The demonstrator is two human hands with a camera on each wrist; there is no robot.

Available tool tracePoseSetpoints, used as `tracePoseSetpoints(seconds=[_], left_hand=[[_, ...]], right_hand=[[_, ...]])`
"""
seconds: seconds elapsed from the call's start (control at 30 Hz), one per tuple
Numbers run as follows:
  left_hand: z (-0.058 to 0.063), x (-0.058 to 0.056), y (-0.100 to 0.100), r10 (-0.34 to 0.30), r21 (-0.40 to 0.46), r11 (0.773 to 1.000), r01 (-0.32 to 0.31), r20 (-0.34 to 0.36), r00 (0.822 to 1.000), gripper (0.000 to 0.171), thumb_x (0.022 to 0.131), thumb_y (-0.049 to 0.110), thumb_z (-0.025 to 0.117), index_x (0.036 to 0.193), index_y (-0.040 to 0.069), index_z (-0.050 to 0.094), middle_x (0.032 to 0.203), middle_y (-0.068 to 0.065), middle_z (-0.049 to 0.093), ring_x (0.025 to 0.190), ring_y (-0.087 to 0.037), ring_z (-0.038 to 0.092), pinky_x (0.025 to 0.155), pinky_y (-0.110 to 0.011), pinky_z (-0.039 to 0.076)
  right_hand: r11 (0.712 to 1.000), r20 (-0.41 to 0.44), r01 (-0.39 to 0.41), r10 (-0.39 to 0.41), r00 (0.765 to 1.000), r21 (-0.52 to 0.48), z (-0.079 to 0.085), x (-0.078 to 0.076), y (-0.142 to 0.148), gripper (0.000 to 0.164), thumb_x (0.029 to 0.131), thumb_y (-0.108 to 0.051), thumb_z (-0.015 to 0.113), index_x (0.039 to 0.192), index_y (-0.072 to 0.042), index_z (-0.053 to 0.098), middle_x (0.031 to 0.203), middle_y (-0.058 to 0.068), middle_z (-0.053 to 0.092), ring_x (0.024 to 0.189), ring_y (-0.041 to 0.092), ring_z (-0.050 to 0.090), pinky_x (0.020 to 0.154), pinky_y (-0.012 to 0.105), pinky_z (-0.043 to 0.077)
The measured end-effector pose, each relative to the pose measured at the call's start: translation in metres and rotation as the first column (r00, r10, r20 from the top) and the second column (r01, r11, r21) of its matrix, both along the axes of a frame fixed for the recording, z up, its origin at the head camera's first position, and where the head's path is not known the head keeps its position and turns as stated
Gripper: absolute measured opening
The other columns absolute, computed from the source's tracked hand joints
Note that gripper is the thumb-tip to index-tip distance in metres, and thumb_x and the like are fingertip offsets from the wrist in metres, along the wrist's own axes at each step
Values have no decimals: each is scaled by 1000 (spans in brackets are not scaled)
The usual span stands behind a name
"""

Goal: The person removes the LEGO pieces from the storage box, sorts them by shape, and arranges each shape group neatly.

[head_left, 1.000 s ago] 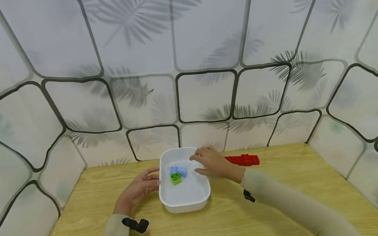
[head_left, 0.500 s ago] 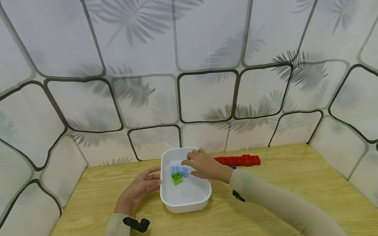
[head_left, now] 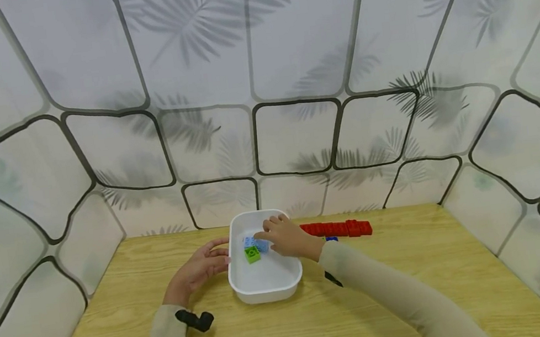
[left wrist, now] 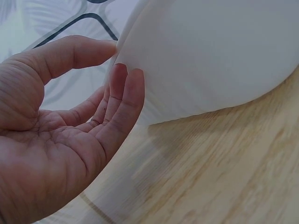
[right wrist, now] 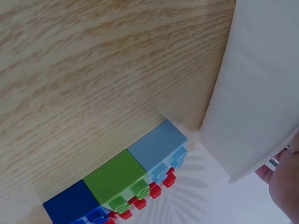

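A white plastic tray point(head_left: 265, 280) sits on the wooden table, holding a lime green toy building brick point(head_left: 252, 255) and light blue bricks point(head_left: 261, 245). Against the tray's left side rests my left hand point(head_left: 201, 273). In the left wrist view its thumb and fingertips point(left wrist: 134, 81) touch the outer wall and rim, fingers loosely bent. My right hand point(head_left: 285, 237) reaches over the tray's right rim with its fingers spread, the index fingertip at the light blue bricks. Whether it touches them is hard to tell. In the right wrist view only part of this hand point(right wrist: 287, 184) shows.
Right of the tray lies a long row of red bricks point(head_left: 337, 228). Beside it, seen from the right wrist, stand a light blue brick point(right wrist: 158, 144), a green brick point(right wrist: 117, 176) and a dark blue brick point(right wrist: 72, 203) in line. A patterned cloth point(head_left: 217, 141) surrounds the table.
My right hand has moved left and farther into the tray, toward the light blue bricks. More of the red row and a dark blue brick now show behind it. The left hand has stayed still.
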State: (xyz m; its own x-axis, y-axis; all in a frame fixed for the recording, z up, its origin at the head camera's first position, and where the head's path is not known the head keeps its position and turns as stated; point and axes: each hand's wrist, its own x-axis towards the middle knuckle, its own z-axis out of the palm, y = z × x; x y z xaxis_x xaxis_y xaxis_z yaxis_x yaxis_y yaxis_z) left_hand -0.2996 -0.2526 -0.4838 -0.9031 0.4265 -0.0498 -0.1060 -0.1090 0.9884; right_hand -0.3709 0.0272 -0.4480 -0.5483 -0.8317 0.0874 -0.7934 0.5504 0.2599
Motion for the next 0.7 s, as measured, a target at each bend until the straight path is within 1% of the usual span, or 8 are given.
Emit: tracePoseSetpoints(seconds=[0.3, 0.57, 0.7], left_hand=[[0, 0, 0, -6, 13, 1000, 6, -7, 1000, 68, 101, -4, 56, 157, -9, 18, 115, -2, 65, 103, -10, 69, 93, -29, 59], [1, 1, 1, -1, -15, 1000, 1, -6, 1000, 68, 100, 0, 57, 157, -7, 20, 116, -4, 65, 102, -10, 69, 92, -27, 59], [1, 2, 2, 5, -21, 1000, -5, -2, 1000, 69, 100, 0, 58, 157, -7, 21, 115, -3, 65, 101, -10, 69, 91, -27, 59]], right_hand=[[999, 7, -13, 13, 1000, -33, -1, 2, 0, 45, 95, -22, 73, 138, -32, 63, 115, 2, 63, 101, 20, 54, 89, 36, 46], [999, 22, -19, 19, 1000, -27, -3, 3, 1, 46, 96, -22, 72, 140, -32, 62, 113, 2, 62, 99, 19, 51, 87, 34, 44], [1000, 16, -9, 9, 1000, -10, -5, 1, 0, 47, 96, -23, 72, 141, -33, 62, 113, 1, 62, 99, 18, 51, 87, 34, 44]])
